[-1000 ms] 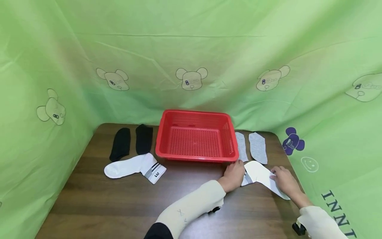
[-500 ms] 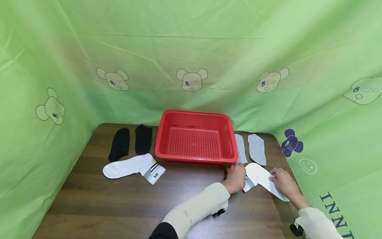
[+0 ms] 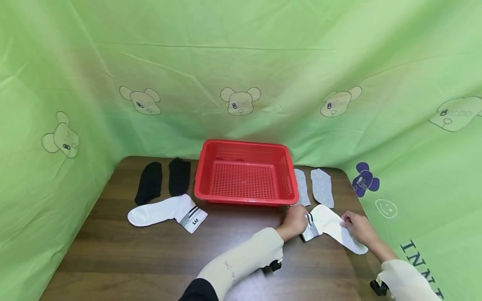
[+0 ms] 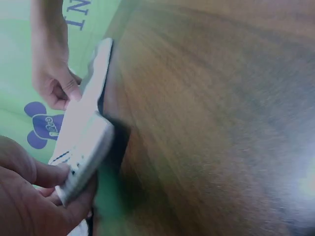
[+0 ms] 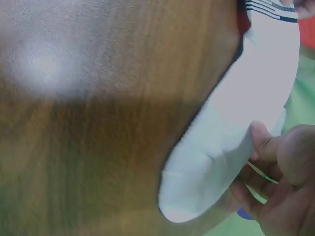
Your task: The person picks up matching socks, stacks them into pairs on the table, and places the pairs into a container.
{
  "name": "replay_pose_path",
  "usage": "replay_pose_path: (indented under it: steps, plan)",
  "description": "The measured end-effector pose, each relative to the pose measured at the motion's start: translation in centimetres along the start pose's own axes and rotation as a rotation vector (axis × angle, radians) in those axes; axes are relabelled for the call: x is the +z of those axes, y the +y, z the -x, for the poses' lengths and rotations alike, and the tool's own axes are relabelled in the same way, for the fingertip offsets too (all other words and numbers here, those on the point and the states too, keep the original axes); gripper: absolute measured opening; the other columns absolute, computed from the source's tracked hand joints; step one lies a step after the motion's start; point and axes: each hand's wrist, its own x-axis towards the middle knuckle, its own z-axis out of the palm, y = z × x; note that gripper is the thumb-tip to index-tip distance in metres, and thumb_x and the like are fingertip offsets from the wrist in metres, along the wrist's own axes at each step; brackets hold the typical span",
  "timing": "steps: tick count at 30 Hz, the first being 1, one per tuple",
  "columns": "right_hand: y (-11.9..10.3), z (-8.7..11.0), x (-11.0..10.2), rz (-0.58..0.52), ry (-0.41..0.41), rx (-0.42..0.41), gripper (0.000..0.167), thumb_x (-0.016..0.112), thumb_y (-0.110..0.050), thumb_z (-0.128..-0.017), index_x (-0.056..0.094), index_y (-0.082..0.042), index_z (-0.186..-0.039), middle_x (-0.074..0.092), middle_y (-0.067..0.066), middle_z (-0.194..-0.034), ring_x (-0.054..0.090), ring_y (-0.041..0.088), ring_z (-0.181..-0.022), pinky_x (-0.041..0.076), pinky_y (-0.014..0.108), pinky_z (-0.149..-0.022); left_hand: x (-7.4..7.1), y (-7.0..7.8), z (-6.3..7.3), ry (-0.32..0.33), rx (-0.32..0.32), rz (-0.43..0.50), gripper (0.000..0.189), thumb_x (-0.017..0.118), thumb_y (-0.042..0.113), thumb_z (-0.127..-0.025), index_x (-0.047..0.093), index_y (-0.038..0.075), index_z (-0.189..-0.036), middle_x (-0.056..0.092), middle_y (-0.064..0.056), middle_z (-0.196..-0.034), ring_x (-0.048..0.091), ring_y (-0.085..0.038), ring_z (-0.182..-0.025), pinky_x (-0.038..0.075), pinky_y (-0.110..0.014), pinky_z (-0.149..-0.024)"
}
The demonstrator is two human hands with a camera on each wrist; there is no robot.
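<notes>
A white sock (image 3: 333, 223) with dark stripes at its cuff is stretched between both hands at the right of the table. My left hand (image 3: 295, 220) pinches the striped cuff between thumb and fingers, seen close in the left wrist view. Along the foot part, my right hand (image 3: 357, 228) pinches the sock's edge; in the right wrist view the thumb lies on top of the white fabric (image 5: 211, 157) and the fingers go under it. Another white striped sock (image 3: 162, 210) lies flat at the left.
A red plastic basket (image 3: 244, 200) stands at the back middle. Two black socks, one (image 3: 149, 183) left of the other (image 3: 179, 176), lie left of it. Two grey socks (image 3: 321, 187) lie right of it, one partly hidden by the basket. Green cloth (image 3: 241, 62) surrounds the wooden table (image 3: 150, 259).
The sock's cuff and my left hand have shifted slightly down, the cuff coming more into sight. My right hand has stayed nearly in place on the foot part.
</notes>
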Motion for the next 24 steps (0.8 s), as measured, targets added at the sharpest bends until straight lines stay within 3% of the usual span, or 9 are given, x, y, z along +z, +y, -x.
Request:
replay_pose_path:
  steps: [4,11,18,21,24]
  plan:
    - [-0.6,0.1,-1.3,-0.034,-0.011,-0.040,0.012,0.077,-0.002,-0.084,0.067,-0.007,-0.083,0.069,0.001,-0.076,0.059,0.010,-0.069,0.050,0.033,-0.063,-1.5,-0.3,1.1,-0.013,-0.061,0.197,0.009,0.073,0.002,-0.082,0.079,0.008,-0.085,0.074,0.002,-0.076,0.062,-0.004,-0.069,0.044,-0.013,-0.062]
    - [-4.6,-0.3,-3.2,-0.110,-0.092,-0.050,0.008,0.077,-0.010,-0.087,0.070,-0.011,-0.087,0.071,-0.004,-0.082,0.058,-0.002,-0.074,0.052,0.026,-0.068,-5.6,-2.7,4.0,-0.062,-0.079,0.384,0.011,0.079,-0.001,-0.082,0.077,-0.003,-0.092,0.073,-0.010,-0.073,0.056,-0.003,-0.059,0.047,-0.015,-0.056]
    - [-9.3,-1.7,-2.5,-0.181,-0.121,-0.087,0.007,0.076,-0.011,-0.089,0.069,-0.014,-0.088,0.071,-0.006,-0.083,0.057,-0.002,-0.075,0.050,0.025,-0.067,-9.3,-6.2,6.4,-0.077,-0.223,0.589,0.011,0.076,-0.006,-0.085,0.073,-0.008,-0.095,0.074,-0.017,-0.075,0.061,-0.010,-0.055,0.058,-0.034,-0.054]
    - [-11.0,-2.2,-1.7,-0.220,-0.122,-0.102,0.007,0.076,-0.010,-0.089,0.070,-0.014,-0.088,0.072,-0.005,-0.084,0.058,-0.002,-0.075,0.050,0.025,-0.067,-10.5,-7.8,7.2,-0.086,-0.269,0.633,0.012,0.074,-0.006,-0.085,0.072,-0.009,-0.096,0.074,-0.018,-0.078,0.064,-0.013,-0.059,0.060,-0.039,-0.058]
    - [-12.6,-2.6,-0.5,-0.263,-0.129,-0.093,0.005,0.076,-0.011,-0.089,0.071,-0.012,-0.088,0.073,-0.004,-0.084,0.057,-0.003,-0.074,0.050,0.024,-0.067,-11.7,-9.5,8.1,-0.076,-0.296,0.637,0.013,0.074,-0.005,-0.086,0.072,-0.009,-0.097,0.074,-0.018,-0.079,0.065,-0.012,-0.062,0.060,-0.036,-0.059]
